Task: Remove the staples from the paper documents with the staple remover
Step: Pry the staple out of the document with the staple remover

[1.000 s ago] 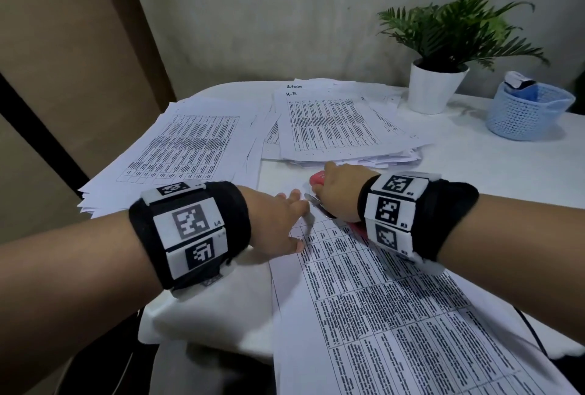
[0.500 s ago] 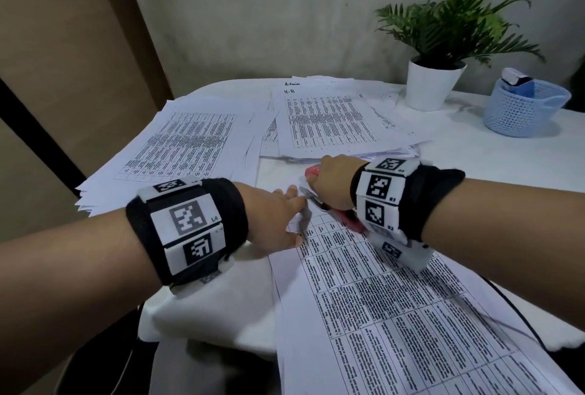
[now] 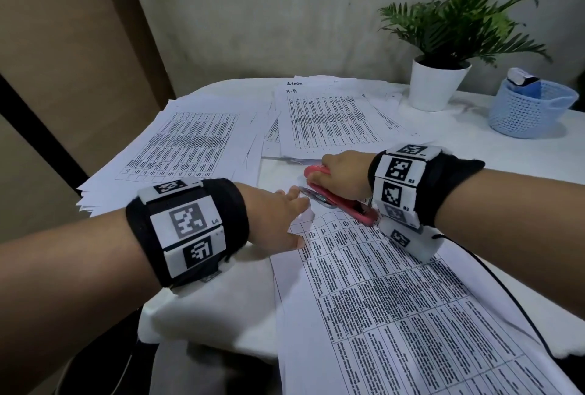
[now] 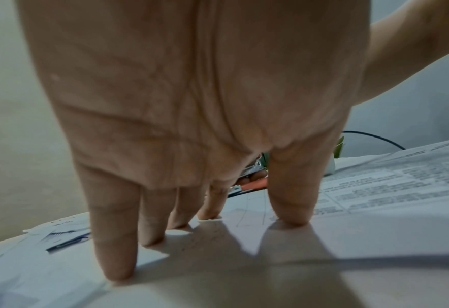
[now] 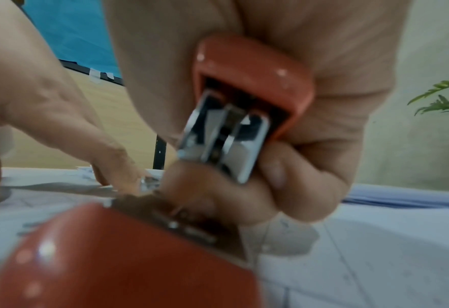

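Note:
A printed document [image 3: 395, 299] lies in front of me on the white table [image 3: 221, 309]. My left hand [image 3: 278, 220] presses its top left corner flat with straight fingers [image 4: 292, 200]. My right hand [image 3: 342, 176] grips a red stapler-like staple remover [image 3: 342, 201] at that same corner. The tool's metal tip [image 3: 308, 193] lies against the paper just beside my left fingertips. In the right wrist view the remover [image 5: 244, 108] shows a red shell and metal inner parts, with my fingers [image 5: 284, 187] curled under it. The staple itself is hidden.
Piles of printed sheets lie at the back left [image 3: 183, 144] and back centre [image 3: 329, 119]. A potted plant [image 3: 440, 78] and a blue mesh basket [image 3: 528, 109] stand at the back right. A black cable [image 3: 519, 306] runs along the right table edge.
My right hand and the red tool have shifted slightly to the right and tilted, wrist lower over the page. The left hand stays pressed on the corner.

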{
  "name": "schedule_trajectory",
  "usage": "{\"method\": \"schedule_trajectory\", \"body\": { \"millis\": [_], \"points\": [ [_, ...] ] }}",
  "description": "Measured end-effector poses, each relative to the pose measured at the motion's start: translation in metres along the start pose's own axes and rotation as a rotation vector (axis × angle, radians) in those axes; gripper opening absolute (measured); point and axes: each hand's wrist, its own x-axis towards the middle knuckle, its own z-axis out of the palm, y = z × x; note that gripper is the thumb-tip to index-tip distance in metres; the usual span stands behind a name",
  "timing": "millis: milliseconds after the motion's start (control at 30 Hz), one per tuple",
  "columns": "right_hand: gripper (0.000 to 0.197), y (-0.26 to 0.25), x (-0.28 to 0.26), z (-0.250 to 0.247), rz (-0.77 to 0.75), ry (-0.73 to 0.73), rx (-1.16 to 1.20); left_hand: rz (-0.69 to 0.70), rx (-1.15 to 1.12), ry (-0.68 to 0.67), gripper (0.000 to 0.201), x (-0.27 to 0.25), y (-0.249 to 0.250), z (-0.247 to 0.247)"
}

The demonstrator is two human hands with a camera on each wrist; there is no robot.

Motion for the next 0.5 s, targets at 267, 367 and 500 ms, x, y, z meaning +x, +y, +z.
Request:
{"method": "schedule_trajectory", "body": {
  "millis": [267, 367, 500],
  "points": [
    [0.054, 0.008, 0.001, -0.005, -0.033, -0.029, 0.001, 0.028, -0.035, 0.003, 0.071, 0.003, -0.005, 0.0],
    [0.051, 0.012, 0.001, -0.003, -0.007, -0.015, -0.002, 0.063, -0.057, 0.068, 0.071, 0.008, -0.015, -0.002],
    [0.048, 0.03, -0.008, -0.003, 0.064, -0.017, -0.037, -0.027, -0.236, 0.269, 0.068, 0.018, -0.036, -0.015]
  ]
}}
